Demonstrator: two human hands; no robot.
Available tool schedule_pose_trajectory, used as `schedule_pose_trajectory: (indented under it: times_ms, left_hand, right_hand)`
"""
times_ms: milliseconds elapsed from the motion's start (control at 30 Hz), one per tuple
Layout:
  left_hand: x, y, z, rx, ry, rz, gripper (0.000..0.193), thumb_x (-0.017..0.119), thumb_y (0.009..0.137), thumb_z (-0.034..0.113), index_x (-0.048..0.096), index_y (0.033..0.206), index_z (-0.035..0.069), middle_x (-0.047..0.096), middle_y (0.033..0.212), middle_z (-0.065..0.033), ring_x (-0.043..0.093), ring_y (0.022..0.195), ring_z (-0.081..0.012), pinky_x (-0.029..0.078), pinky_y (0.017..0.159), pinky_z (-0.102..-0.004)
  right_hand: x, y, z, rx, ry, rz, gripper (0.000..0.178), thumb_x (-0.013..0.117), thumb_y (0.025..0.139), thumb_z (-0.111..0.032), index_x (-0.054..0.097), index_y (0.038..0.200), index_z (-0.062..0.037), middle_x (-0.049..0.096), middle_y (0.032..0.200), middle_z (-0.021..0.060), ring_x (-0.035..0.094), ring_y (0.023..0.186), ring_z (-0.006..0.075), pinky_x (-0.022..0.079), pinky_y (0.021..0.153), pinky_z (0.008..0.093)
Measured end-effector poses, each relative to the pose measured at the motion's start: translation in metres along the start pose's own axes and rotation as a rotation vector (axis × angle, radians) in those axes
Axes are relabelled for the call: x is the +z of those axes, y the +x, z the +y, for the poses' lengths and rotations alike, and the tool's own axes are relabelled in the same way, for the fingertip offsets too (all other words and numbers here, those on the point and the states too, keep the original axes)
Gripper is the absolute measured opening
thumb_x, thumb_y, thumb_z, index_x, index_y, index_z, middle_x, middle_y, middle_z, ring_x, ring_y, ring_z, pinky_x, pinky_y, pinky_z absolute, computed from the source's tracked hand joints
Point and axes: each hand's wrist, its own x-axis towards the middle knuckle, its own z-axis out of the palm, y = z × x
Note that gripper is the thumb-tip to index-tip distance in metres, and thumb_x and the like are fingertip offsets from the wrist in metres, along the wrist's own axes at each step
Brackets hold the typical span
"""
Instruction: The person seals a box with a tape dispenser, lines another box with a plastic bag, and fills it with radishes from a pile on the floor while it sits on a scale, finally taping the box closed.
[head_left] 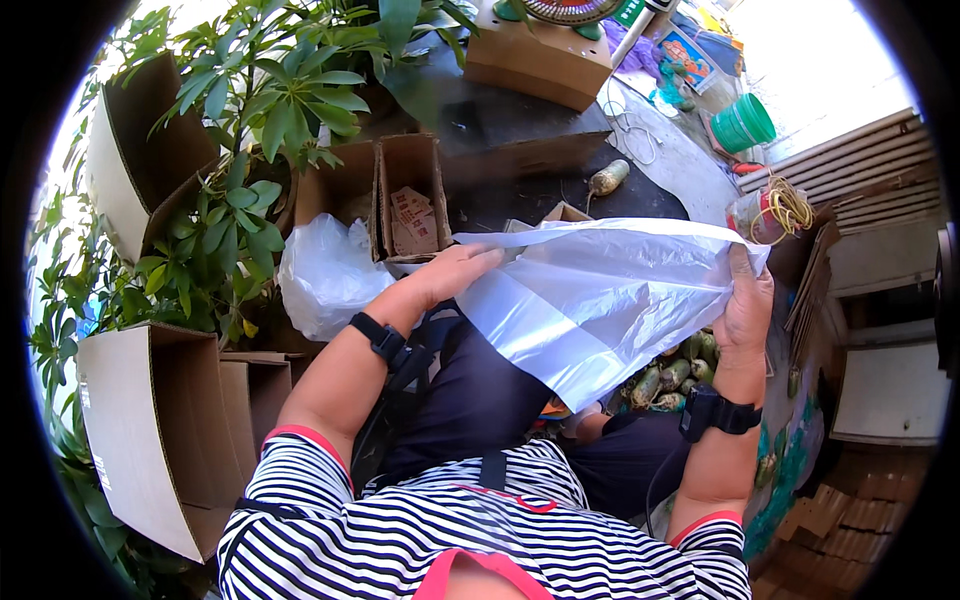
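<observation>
A thin white plastic bag [600, 300] is stretched out in front of me, above my lap. My left hand [462, 270] holds its left edge, fingers fairly straight and their tips partly hidden by the film. At the upper right corner my right hand [745, 305] pinches the bag between thumb and fingers. Below the bag, near my right knee, lies a pile of green-and-white radishes [672, 378], partly covered by the plastic. A single radish [609, 178] rests beyond the bag on a dark surface.
Bunched white plastic bags [335, 275] sit left of an open cardboard box [412, 215]. More open cartons [150, 430] stand at the left among leafy plants [290, 110]. A fan on a brown carton [540, 65] is at the back; a green bucket [743, 124] and a tub with yellow cord [757, 215] stand right.
</observation>
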Motion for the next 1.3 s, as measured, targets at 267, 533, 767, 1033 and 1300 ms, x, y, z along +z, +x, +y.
schedule_pose_trajectory:
  times_ms: [267,533,767,1033,1300]
  left_hand:
    - [0.043,0.039,0.051,-0.154,0.189,-0.292,0.047,0.070,0.085,0.040,0.070,0.115,0.003,0.069,0.108,-0.0107,0.062,0.093,-0.0205,0.047,0.088,-0.0333]
    - [0.073,0.018,0.133,0.385,0.545,-0.120,0.026,0.064,0.086,0.022,0.069,0.100,0.001,0.069,0.085,-0.0170,0.065,0.082,-0.0257,0.051,0.079,-0.0376]
    - [0.171,-0.028,0.136,0.580,0.893,-0.455,0.017,0.063,0.085,0.019,0.068,0.098,0.010,0.068,0.084,-0.0155,0.066,0.078,-0.0363,0.053,0.072,-0.0443]
    - [0.166,-0.058,0.118,0.448,0.921,-0.473,0.028,0.065,0.086,0.020,0.064,0.111,0.008,0.069,0.091,-0.0185,0.066,0.085,-0.0371,0.052,0.077,-0.0444]
    - [0.194,-0.062,0.070,0.449,0.979,-0.549,0.040,0.067,0.082,0.020,0.059,0.119,0.008,0.069,0.090,-0.0185,0.067,0.086,-0.0377,0.052,0.076,-0.0451]
  right_hand:
    - [-0.075,-0.045,0.016,0.026,0.101,0.222,0.014,0.063,0.096,-0.016,0.064,0.104,-0.0042,0.067,0.097,0.0031,0.063,0.086,0.0129,0.050,0.076,0.0282]
    - [-0.135,-0.111,0.019,0.469,-1.628,-0.246,0.040,0.074,0.075,-0.031,0.068,0.104,-0.0042,0.069,0.105,0.0159,0.064,0.100,0.0361,0.049,0.090,0.0427]
    - [-0.054,-0.117,-0.004,-0.223,-0.924,-0.479,0.075,0.080,0.065,-0.018,0.051,0.133,-0.0022,0.056,0.130,0.0198,0.050,0.124,0.0362,0.036,0.109,0.0417]
    - [-0.116,-0.104,0.088,0.253,-1.421,-0.891,0.025,0.068,0.074,-0.021,0.073,0.095,-0.0090,0.071,0.098,0.0157,0.067,0.092,0.0349,0.052,0.085,0.0429]
    - [-0.071,-0.120,0.071,0.224,-0.372,-1.024,0.072,0.074,0.073,-0.020,0.047,0.138,-0.0041,0.053,0.140,0.0167,0.055,0.121,0.0315,0.044,0.099,0.0366]
